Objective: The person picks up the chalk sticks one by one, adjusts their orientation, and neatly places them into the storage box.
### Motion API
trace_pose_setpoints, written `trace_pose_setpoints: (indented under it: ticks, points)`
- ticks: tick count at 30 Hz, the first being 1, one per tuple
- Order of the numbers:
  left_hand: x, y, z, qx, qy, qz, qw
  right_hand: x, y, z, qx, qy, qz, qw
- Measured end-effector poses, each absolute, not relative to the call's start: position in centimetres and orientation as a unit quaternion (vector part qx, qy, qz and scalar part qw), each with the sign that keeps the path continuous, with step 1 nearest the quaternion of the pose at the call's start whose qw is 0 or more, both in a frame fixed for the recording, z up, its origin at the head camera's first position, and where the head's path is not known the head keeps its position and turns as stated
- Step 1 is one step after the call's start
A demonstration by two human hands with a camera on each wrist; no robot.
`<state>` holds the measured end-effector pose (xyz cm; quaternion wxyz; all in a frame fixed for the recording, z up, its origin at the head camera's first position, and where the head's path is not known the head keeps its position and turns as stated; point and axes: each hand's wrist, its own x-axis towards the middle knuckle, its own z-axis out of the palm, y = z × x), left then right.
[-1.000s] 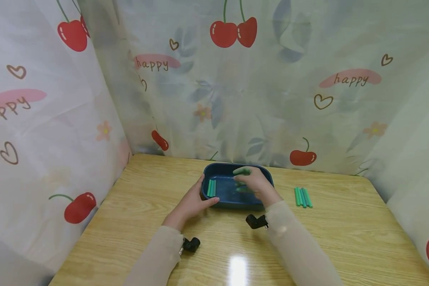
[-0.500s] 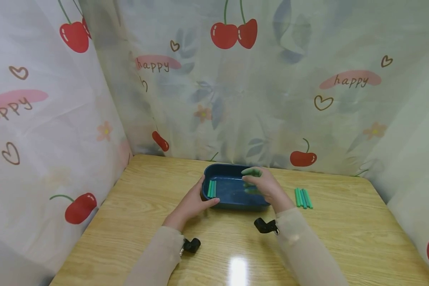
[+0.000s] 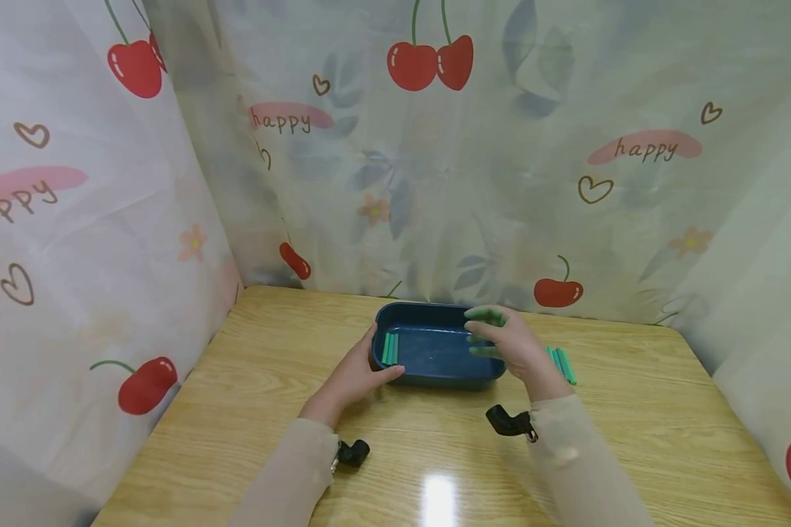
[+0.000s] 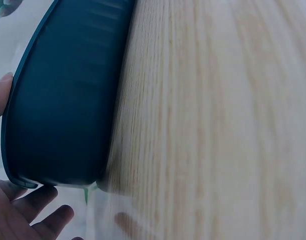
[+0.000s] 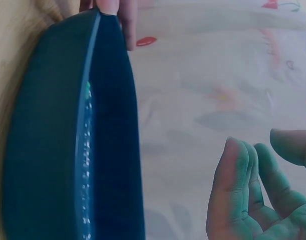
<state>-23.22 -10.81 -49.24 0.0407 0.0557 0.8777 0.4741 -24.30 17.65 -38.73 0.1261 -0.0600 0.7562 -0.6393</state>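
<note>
A dark blue rectangular box (image 3: 435, 351) with rounded corners stands on the table. My left hand (image 3: 359, 369) holds its left end, thumb over the front rim and fingers along the side; in the left wrist view the left hand's fingers (image 4: 30, 205) touch the box's end. Inside, at the left, lie green sticks (image 3: 390, 349) side by side. My right hand (image 3: 510, 342) hovers over the box's right end, holding nothing. In the right wrist view its fingers (image 5: 238, 180) are loosely bent, stained green, and apart from the thumb. More green sticks (image 3: 563, 365) lie right of the box, partly hidden behind that hand.
The wooden table (image 3: 290, 322) extends around the box. A patterned curtain (image 3: 435, 183) hangs behind it and along both sides. Black wrist cameras sit on both forearms, the left camera (image 3: 352, 453) and the right camera (image 3: 509, 421).
My right hand has moved rightward, from over the middle of the box to its right end, and now covers part of the loose sticks. The left hand and the box stay in place.
</note>
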Motion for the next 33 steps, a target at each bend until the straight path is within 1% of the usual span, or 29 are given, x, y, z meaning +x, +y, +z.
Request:
trace_pose_setpoints:
  ticks: [7,14,25,33]
  points:
    - [-23.2,-10.8,-49.3,0.053,0.879,0.473,0.044,-23.5,19.2,-38.1,-0.06,0.738,-0.661,0.122]
    - [-23.1,-10.8,-49.3,0.051,0.879,0.473,0.046,-23.1,20.7,-37.7,-0.054,0.735,-0.669,0.097]
    - [-23.1,-10.9,-49.2,0.052,0.88,0.471,0.045,-22.6,23.8,-37.8,-0.06,0.757,-0.647,0.066]
    - [-23.2,-10.9,-49.1,0.056,0.881,0.468,0.043,-22.6,26.0,-38.5,-0.044,0.762,-0.644,0.05]
